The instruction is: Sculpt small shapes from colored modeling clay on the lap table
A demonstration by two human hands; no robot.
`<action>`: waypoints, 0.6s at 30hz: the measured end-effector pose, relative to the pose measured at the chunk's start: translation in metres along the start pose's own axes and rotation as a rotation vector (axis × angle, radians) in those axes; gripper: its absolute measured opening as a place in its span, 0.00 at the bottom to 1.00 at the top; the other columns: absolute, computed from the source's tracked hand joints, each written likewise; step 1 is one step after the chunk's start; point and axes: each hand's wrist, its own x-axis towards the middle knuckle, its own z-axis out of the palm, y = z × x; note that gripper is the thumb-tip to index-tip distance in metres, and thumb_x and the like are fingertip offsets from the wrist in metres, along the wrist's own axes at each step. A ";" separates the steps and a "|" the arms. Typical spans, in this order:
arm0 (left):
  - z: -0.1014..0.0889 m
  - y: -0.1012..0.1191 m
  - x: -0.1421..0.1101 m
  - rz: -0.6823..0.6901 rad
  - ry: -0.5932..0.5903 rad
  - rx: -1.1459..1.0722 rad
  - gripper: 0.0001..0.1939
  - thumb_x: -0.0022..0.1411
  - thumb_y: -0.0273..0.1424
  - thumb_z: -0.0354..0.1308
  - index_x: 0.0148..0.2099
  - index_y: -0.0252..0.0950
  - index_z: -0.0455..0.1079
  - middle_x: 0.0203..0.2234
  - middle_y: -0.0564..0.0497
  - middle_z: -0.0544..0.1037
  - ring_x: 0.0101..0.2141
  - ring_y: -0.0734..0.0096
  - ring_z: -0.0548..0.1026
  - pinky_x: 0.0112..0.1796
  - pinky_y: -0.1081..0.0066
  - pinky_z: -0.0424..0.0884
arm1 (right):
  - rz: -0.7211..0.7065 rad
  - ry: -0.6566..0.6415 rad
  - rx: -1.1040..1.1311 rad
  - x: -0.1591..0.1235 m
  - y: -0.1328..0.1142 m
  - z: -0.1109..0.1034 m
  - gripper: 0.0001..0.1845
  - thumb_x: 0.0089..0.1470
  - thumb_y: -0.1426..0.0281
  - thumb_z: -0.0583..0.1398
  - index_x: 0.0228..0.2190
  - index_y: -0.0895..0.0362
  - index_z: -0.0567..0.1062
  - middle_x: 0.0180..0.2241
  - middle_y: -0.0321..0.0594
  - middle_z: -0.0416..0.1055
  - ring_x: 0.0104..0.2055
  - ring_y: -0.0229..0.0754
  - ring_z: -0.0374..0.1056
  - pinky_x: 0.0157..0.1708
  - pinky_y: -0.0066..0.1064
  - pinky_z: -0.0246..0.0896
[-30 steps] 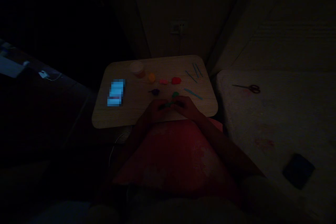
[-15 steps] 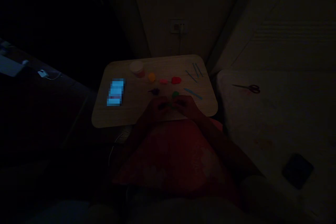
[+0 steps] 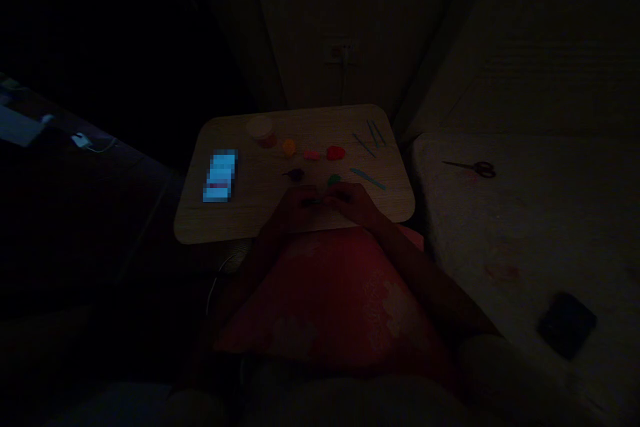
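The scene is very dark. My left hand (image 3: 297,204) and my right hand (image 3: 353,202) meet at the near edge of a small wooden table (image 3: 250,213). Their fingers are curled together around a small greenish piece (image 3: 316,201) that I can barely make out. Just beyond my hands lie a green clay lump (image 3: 333,179) and a dark purple lump (image 3: 297,175). Farther back sit a red lump (image 3: 335,153), a pink lump (image 3: 311,155) and an orange lump (image 3: 289,146).
A lit phone (image 3: 221,175) lies on the table's left. A small tub (image 3: 261,130) stands at the back, thin teal tools (image 3: 370,135) at the right. A red cushion (image 3: 330,293) covers my lap. Scissors (image 3: 473,167) and a dark flat object (image 3: 567,323) lie on the bed.
My hands stay together at the table's near edge with only slight finger movement. Everything else on the table is where it was.
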 end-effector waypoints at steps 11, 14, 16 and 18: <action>0.000 0.007 0.001 -0.015 0.078 -0.002 0.16 0.66 0.39 0.58 0.30 0.34 0.72 0.25 0.52 0.74 0.28 0.71 0.69 0.33 0.71 0.65 | 0.012 -0.067 -0.005 -0.002 -0.006 0.000 0.17 0.58 0.57 0.63 0.28 0.57 0.79 0.24 0.34 0.69 0.28 0.37 0.60 0.29 0.29 0.52; -0.001 0.008 0.001 -0.019 0.100 0.012 0.15 0.66 0.38 0.59 0.29 0.34 0.71 0.25 0.52 0.73 0.28 0.72 0.68 0.33 0.71 0.64 | 0.015 -0.052 -0.020 -0.002 -0.006 0.000 0.17 0.58 0.57 0.62 0.27 0.57 0.78 0.23 0.34 0.67 0.28 0.37 0.59 0.29 0.29 0.51; -0.002 0.008 0.000 -0.032 0.118 0.020 0.14 0.66 0.37 0.58 0.29 0.35 0.70 0.25 0.52 0.73 0.28 0.72 0.68 0.33 0.70 0.65 | -0.003 -0.039 -0.031 -0.001 -0.006 -0.001 0.17 0.59 0.58 0.61 0.28 0.58 0.78 0.24 0.35 0.69 0.28 0.37 0.60 0.29 0.30 0.52; -0.001 0.007 0.000 -0.049 0.116 0.031 0.15 0.66 0.39 0.57 0.30 0.35 0.70 0.25 0.52 0.73 0.29 0.71 0.69 0.34 0.70 0.65 | -0.017 -0.030 -0.040 -0.001 -0.005 -0.001 0.17 0.60 0.58 0.60 0.29 0.58 0.79 0.26 0.36 0.71 0.29 0.38 0.61 0.30 0.30 0.53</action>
